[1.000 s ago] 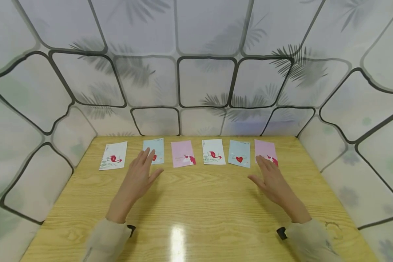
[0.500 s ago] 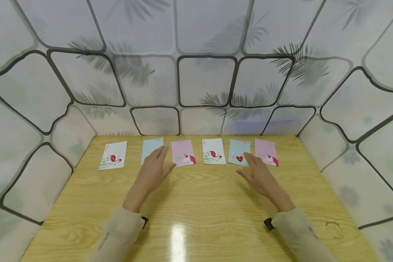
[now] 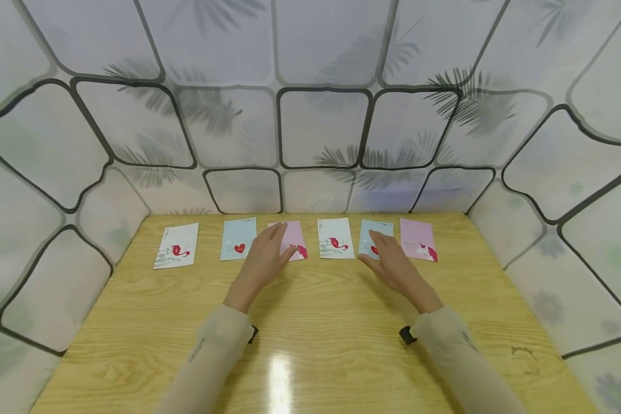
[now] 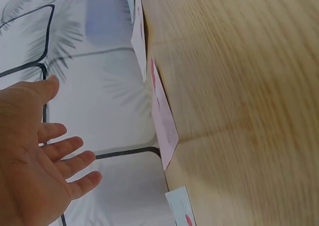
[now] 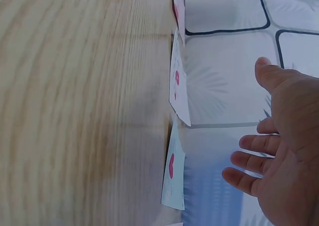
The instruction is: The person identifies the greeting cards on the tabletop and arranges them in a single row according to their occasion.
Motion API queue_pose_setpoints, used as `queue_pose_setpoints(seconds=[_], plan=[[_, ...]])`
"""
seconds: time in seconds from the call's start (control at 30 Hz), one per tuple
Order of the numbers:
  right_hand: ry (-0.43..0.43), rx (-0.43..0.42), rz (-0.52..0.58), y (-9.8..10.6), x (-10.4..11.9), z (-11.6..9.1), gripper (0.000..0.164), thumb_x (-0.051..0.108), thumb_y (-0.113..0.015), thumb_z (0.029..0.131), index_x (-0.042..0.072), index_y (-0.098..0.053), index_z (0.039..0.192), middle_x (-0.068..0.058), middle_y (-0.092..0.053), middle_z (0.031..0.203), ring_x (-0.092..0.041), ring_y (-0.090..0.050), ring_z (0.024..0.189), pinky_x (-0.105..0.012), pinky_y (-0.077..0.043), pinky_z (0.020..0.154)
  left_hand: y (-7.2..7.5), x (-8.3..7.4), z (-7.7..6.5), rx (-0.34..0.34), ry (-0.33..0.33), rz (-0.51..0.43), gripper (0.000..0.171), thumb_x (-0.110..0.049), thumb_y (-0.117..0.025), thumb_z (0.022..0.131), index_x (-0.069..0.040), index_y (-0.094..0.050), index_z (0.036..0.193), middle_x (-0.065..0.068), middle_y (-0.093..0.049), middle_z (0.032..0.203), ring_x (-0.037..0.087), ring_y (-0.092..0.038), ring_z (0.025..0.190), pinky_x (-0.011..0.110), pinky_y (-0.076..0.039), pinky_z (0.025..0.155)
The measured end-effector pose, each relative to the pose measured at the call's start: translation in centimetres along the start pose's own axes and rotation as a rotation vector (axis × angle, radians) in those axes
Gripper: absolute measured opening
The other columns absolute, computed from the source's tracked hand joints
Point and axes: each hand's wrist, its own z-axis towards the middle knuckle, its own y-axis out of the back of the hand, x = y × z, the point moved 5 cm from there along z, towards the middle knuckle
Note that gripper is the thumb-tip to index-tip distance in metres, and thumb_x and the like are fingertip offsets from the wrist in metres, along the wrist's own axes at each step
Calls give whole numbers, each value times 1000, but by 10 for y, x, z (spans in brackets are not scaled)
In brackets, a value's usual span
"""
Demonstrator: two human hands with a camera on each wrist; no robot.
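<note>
Greeting cards lie in a row along the table's far side. My left hand (image 3: 261, 260) hovers with relaxed fingers, overlapping the left pink unicorn card (image 3: 292, 234) in the head view. Just left of it is a pale blue heart card (image 3: 240, 233), and a white flamingo card (image 3: 176, 247) ends the row. My right hand (image 3: 397, 265), thumb spread, partly covers the other blue heart card (image 3: 383, 226). A second white flamingo card (image 3: 335, 238) sits between the hands, and another pink unicorn card (image 3: 417, 237) is at far right. Both wrist views show empty palms, apart from the cards.
The wooden table (image 3: 315, 322) runs up to a patterned fabric backdrop (image 3: 323, 129) with dark outlines and leaf prints. Similar panels close in both sides. Dark straps show at both sleeve cuffs.
Both hands have moved inward: the left from the left blue card to the pink one, the right from the right pink card to the blue one. The cards stay in place.
</note>
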Motion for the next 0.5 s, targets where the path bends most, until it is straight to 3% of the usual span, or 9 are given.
queue_pose_setpoints(seconds=[0.27,0.5], plan=[[-20,39,14,-11,-9,18,78,42,-56,107,-9,-26,158,-31,-34,158,-48,-31,145,-61,-24,119,-20,-2,22,54,66,-44,63,-31,-61,106,5,-41,153,25,-46,153,41,-42,143,53,-33,119],[-25,46,7,-15,-10,36,77,43,-54,108,-8,-26,158,-31,-33,159,-46,-30,147,-59,-21,121,-32,-5,36,71,77,-50,62,-32,-59,107,5,-40,154,25,-46,153,40,-42,143,51,-33,119]])
